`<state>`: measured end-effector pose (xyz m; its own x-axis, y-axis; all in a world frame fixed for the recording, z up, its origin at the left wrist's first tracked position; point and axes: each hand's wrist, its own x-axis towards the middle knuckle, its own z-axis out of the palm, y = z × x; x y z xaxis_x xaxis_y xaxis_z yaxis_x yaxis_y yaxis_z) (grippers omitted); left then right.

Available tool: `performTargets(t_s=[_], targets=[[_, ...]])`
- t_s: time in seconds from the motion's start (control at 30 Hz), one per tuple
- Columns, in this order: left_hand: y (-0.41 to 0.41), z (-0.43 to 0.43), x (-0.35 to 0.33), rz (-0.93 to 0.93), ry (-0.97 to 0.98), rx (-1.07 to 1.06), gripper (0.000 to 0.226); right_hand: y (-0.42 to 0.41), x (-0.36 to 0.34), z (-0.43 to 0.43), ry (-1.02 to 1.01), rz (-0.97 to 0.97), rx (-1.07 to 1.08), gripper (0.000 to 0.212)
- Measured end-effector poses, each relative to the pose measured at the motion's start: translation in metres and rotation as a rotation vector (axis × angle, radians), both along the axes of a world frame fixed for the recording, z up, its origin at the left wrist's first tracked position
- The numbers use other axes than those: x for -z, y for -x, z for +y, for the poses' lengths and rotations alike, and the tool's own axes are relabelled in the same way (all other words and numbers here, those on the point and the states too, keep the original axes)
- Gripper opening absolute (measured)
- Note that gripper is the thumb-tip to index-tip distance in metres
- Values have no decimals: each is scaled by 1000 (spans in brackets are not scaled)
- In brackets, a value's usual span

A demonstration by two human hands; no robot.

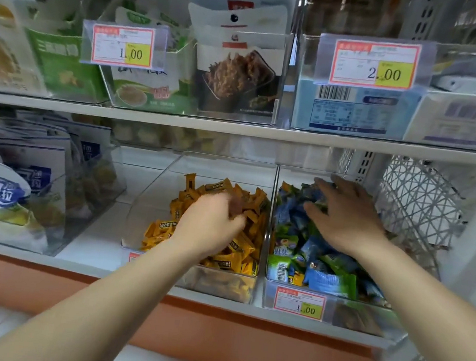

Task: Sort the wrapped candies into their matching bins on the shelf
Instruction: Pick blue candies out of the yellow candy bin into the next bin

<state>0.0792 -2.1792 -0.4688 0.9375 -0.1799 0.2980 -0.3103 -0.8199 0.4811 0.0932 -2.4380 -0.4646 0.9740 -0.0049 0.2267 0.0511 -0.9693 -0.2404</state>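
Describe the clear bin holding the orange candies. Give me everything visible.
The bin is clear, rigid plastic, open at the top, with a left wall that slopes outward. It stands upright on the lower shelf, side by side with the blue-candy bin on its right. Orange candies with dark labels are heaped toward its right and front, leaving the left floor bare. A red-edged tag corner shows at its front. The left hand reaches in, fingers curled into the candies.

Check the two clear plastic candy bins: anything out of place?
One brown wrapped piece, pinched by the left hand over the clear plastic bin of orange wrapped candies, mismatches them in colour, though it is blurred.
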Motion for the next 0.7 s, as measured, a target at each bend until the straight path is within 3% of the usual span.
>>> performTargets(t_s=[0.1,0.2,0.3,0.37,0.53,0.7], targets=[[-35,-22,-4,-8,-172,80,39,7,-5,35,-203,-148,-110,59],[-66,-42,-1,77,-380,211,44,13,9,63,-104,-54,-233,75],[-83,-34,8,200,-426,323,50,12,24,63,-89,32,-235,76],[-89,-16,15,173,-479,381,50,11,28,59,-97,36,-241,76],[-95,41,15,189,-506,263,49,10,31,57,-101,61,-250,91],[-86,58,-10,295,-624,145,47,9,33,57,-82,67,-260,83]])
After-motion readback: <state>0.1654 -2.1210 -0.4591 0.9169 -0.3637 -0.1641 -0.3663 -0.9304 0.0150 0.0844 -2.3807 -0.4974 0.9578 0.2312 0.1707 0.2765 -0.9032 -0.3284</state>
